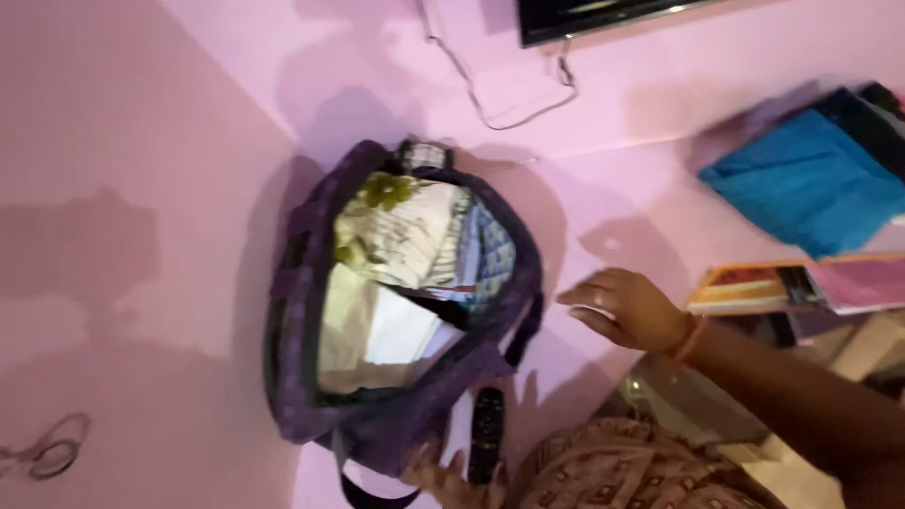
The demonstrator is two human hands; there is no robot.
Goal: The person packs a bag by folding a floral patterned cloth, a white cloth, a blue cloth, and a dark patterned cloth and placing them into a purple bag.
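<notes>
Pink ledge, purple bag, remote

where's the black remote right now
In the head view the black remote lies low and centre on the pink surface, just right of the open purple bag, beside the left hand.

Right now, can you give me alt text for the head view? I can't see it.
An open purple bag packed with folded cloth sits on a pink surface. The right hand rests flat beside it; the left hand touches its lower edge near a black remote.
</notes>
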